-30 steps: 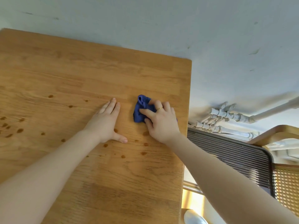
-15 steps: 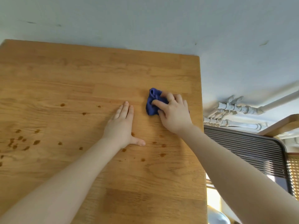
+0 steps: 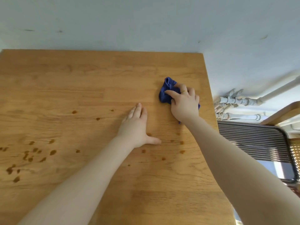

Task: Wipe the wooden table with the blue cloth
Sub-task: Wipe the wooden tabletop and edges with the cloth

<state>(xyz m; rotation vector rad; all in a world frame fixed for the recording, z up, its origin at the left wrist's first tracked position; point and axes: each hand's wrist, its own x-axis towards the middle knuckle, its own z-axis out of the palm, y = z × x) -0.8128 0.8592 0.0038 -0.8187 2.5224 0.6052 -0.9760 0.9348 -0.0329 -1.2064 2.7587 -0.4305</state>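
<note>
The wooden table (image 3: 81,88) fills most of the view, with several brown spill spots (image 3: 29,156) at the left and a few near the middle. A bunched blue cloth (image 3: 165,93) lies near the table's right edge. My right hand (image 3: 185,103) presses on the cloth with fingers curled over it; a ring shows on one finger. Part of the cloth is hidden under that hand. My left hand (image 3: 136,127) lies flat on the wood to the left of the cloth, fingers together, thumb out, holding nothing.
A pale wall (image 3: 146,21) runs behind the table's far edge. Right of the table stand white pipes (image 3: 235,101), a dark ribbed radiator panel (image 3: 253,140) and a curved wooden chair rail (image 3: 282,112).
The right hand and cloth have slid farther up the table toward the far right corner. The left hand stays flat on the wood. The camera has tilted, so the table sits lower in view.
</note>
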